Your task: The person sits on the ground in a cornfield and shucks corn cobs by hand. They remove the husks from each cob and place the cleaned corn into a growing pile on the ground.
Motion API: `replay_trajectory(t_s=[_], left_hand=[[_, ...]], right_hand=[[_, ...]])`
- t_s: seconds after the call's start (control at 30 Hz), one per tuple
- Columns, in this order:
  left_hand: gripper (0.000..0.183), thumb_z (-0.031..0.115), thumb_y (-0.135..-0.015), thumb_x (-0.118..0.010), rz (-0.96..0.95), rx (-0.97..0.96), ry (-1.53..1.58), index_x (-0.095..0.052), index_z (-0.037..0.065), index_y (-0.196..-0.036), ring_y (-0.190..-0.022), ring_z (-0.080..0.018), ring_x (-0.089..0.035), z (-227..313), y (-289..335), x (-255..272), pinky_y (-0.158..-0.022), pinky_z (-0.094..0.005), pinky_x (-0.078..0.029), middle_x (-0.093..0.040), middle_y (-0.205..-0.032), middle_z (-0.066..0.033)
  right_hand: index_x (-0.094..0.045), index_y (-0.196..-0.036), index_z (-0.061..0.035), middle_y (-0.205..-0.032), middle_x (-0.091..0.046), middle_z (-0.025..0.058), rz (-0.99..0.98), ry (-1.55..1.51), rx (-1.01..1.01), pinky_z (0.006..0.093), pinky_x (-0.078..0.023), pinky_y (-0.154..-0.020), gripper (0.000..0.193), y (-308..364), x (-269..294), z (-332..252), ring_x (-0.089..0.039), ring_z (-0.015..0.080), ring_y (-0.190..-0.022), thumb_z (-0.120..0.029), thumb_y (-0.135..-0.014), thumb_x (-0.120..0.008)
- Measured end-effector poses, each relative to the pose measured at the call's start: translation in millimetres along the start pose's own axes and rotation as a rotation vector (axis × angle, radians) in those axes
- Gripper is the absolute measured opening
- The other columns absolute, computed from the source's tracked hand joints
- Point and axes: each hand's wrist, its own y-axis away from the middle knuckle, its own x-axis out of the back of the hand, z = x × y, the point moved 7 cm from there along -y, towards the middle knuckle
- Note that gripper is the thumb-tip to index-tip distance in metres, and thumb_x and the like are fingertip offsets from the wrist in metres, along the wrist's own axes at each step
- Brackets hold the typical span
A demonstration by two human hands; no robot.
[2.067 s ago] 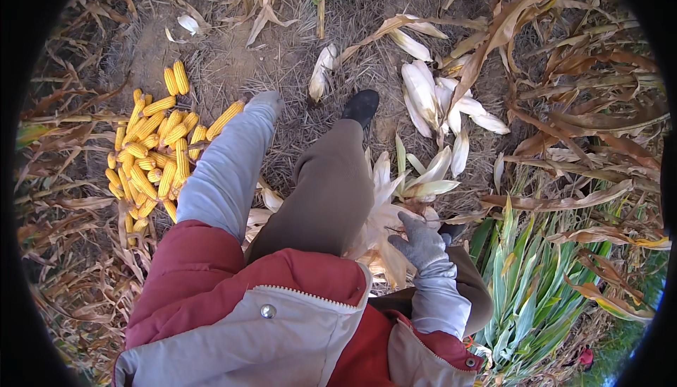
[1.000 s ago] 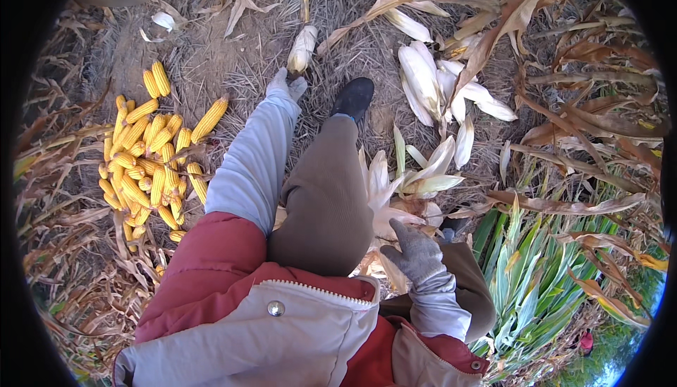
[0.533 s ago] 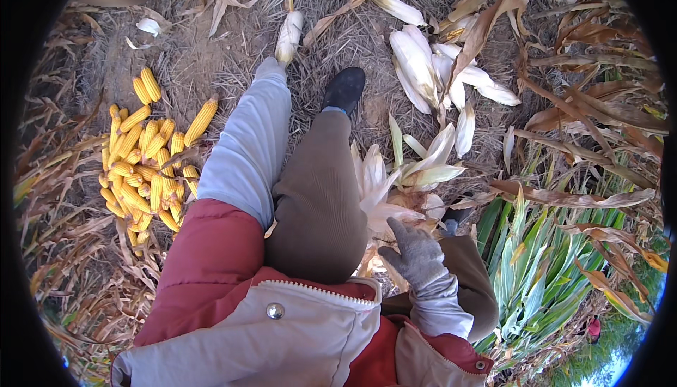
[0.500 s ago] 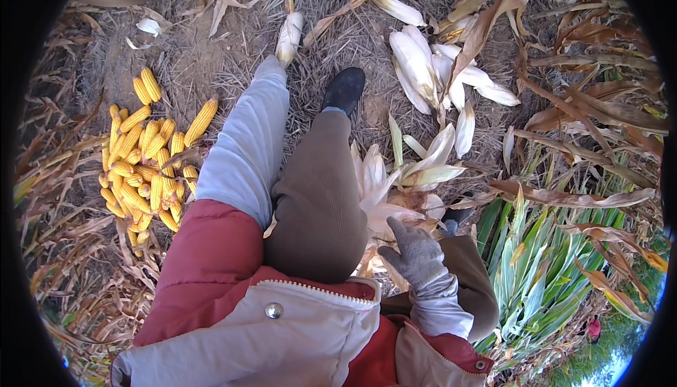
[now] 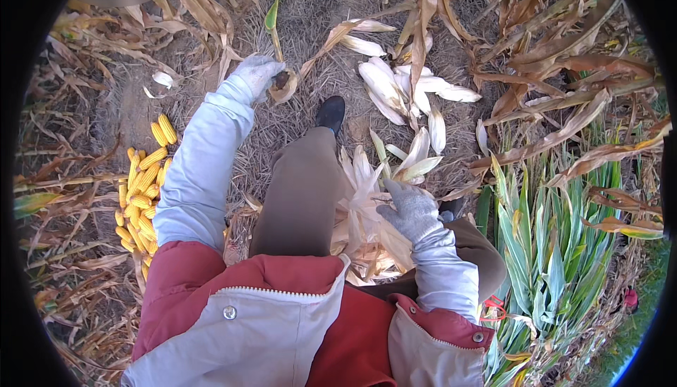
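My left hand (image 5: 257,76), in a pale work glove, reaches out ahead. It is closed on an ear of corn in its husk (image 5: 284,88), whose dark brown tip is turned toward me, and a thin stalk rises beyond it. My right hand (image 5: 412,212), in a grey glove, hangs by my bent right knee, thumb and fingers apart, with nothing in it. Stripped husks (image 5: 367,228) lie just beside and below it. Bare yellow corn cobs (image 5: 144,189) are heaped at the left, partly hidden by my left sleeve.
Several ears in pale husks (image 5: 395,87) lie ahead to the right. Dry corn stalks and leaves (image 5: 564,69) crowd the right side, with cut green leaves (image 5: 543,246) below them. My dark shoe (image 5: 330,114) rests on straw-covered soil.
My left hand has pulled nearer with the ear, which has turned its tip toward me. My right hand stays spread near my knee. The whole view has shifted slightly.
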Motion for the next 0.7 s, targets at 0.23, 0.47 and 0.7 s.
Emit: replay_trajectory(t_s=[0.23, 0.47, 0.7], left_hand=[[0.024, 0.027, -0.09, -0.064, -0.496, 0.142, 0.278, -0.066, 0.006, -0.1, -0.058, -0.0107, -0.053, 175.3, 112.6, -83.0, -0.046, -0.0248, -0.042, -0.063, -0.083, -0.0042], [0.023, 0.027, -0.097, -0.056, -0.771, -0.049, 0.906, -0.066, 0.008, -0.105, -0.041, -0.0098, -0.042, 242.2, 125.6, -219.2, -0.04, -0.0246, -0.031, -0.053, -0.059, 0.0009], [0.036, 0.026, -0.097, -0.059, -0.442, -0.259, 0.436, -0.058, 0.003, -0.125, -0.108, -0.0188, -0.06, 252.2, 82.5, -267.6, -0.094, -0.0309, -0.047, -0.063, -0.118, -0.009]], right_hand=[[-0.043, -0.139, -0.0025, -0.138, -0.046, 0.0214, 0.498, -0.24, -0.06, 0.0442, -0.037, -0.109, 0.082, 28.4, 64.1, -2.3, -0.044, 0.0385, -0.129, -0.03, -0.071, -0.081], [-0.043, -0.14, -0.0012, -0.129, -0.056, 0.017, 0.636, -0.792, 0.031, 0.0376, -0.042, -0.104, 0.088, 66.4, 115.2, 14.4, -0.054, 0.0292, -0.121, -0.021, -0.066, -0.085], [-0.041, -0.14, 0.0002, -0.124, -0.056, 0.0114, 0.666, -1.523, -0.227, 0.0324, -0.046, -0.093, 0.07, 56.4, 51.1, 79.7, -0.056, 0.0198, -0.108, -0.018, -0.08, -0.071]])
